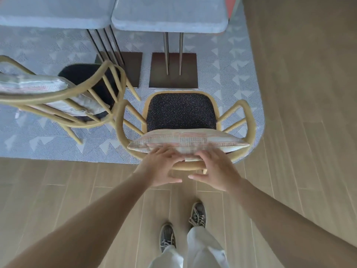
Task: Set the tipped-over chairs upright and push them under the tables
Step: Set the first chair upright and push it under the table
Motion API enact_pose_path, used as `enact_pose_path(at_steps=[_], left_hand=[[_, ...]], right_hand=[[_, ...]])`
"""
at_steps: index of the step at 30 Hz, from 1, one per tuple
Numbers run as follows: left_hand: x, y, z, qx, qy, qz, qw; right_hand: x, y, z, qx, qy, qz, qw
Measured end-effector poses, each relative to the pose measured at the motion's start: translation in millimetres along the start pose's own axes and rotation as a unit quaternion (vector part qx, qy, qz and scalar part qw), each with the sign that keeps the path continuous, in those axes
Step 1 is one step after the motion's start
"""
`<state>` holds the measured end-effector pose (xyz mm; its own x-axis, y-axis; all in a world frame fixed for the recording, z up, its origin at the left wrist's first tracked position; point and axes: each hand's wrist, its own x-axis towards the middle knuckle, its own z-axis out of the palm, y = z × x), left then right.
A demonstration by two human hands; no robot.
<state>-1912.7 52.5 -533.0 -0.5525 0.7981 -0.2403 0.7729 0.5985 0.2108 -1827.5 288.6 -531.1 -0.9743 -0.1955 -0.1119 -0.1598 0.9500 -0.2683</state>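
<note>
**Armchair upright at the rug's edge, not yet under the table**

Armchair (181, 113) stands on its legs in the middle of the frame, facing the grey table (170, 18) at the top, its seat well short of the tabletop's edge. Both hands are at its back. The left hand (161, 169) and right hand (216, 171) lie side by side with fingers spread and relaxed over the top rail (188, 165) and the lower edge of the cushion (185, 141). Neither is wrapped around anything, and blur hides whether they press.

The step in hand looks like the push. It would go best with the palms set wider apart on the rail, not on the soft cushion, and driven straight toward the square pedestal base (173, 78). The front legs may drag on the woven, triangle-patterned rug (231, 74), so a slight lift could help.

The frame is pale bent wood or rattan, with curved arms and thin spindles. The seat pad is dark and speckled, and the cushion is plump with fine red and blue stripes. The tabletop looks like matte stone with rounded corners.

A second chair (87, 78) sits askew at left; I cannot tell how it rests.
</note>
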Motion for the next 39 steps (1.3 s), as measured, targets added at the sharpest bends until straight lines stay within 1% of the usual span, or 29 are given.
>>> enact_pose_path(at_steps=[1,2,5,7,8,9,11,13,15,18,25,30,33,35,37,39], left_hand=[[3,2,3,0.024,-0.032,-0.017,0.999],[6,3,6,0.040,-0.045,-0.032,0.998],[21,5,5,0.052,-0.067,-0.089,0.992],[33,3,0,0.047,-0.125,-0.088,0.987],[36,0,-2,0.039,-0.153,-0.080,0.984],[39,-2,-3,0.028,-0.169,-0.073,0.982],[40,-6,-3,0.015,-0.171,-0.065,0.983],[43,-11,-1,0.029,-0.156,-0.059,0.986],[53,-17,-8,0.035,-0.148,-0.057,0.987],[81,-33,-21,0.039,-0.133,-0.067,0.988],[146,-66,-45,0.026,-0.111,-0.077,0.991],[195,-107,-68,0.034,-0.111,-0.063,0.991],[221,-134,-78,0.042,-0.102,-0.053,0.992],[236,-151,-86,0.044,-0.114,-0.047,0.991],[250,-164,-88,0.047,-0.113,-0.043,0.992],[262,-173,-96,0.037,-0.122,-0.048,0.991]], right_hand=[[-2,1,2,-0.038,-0.031,-0.009,0.999],[-1,2,3,-0.073,-0.060,-0.013,0.995],[23,1,-4,-0.088,-0.133,-0.001,0.987],[41,2,-12,-0.084,-0.233,-0.005,0.969],[47,3,-14,-0.080,-0.269,-0.006,0.960],[49,6,-13,-0.078,-0.281,-0.008,0.956],[48,11,-7,-0.099,-0.251,-0.020,0.963],[50,15,-1,-0.116,-0.209,-0.036,0.970],[63,20,-2,-0.110,-0.196,-0.045,0.973],[92,36,-9,-0.113,-0.177,-0.033,0.977],[158,79,-32,-0.136,-0.197,-0.034,0.970],[216,104,-45,-0.146,-0.184,-0.028,0.972],[250,115,-50,-0.146,-0.190,-0.010,0.971],[270,121,-54,-0.144,-0.196,-0.004,0.970],[288,127,-55,-0.154,-0.183,-0.007,0.971],[302,136,-59,-0.159,-0.195,-0.009,0.968]])
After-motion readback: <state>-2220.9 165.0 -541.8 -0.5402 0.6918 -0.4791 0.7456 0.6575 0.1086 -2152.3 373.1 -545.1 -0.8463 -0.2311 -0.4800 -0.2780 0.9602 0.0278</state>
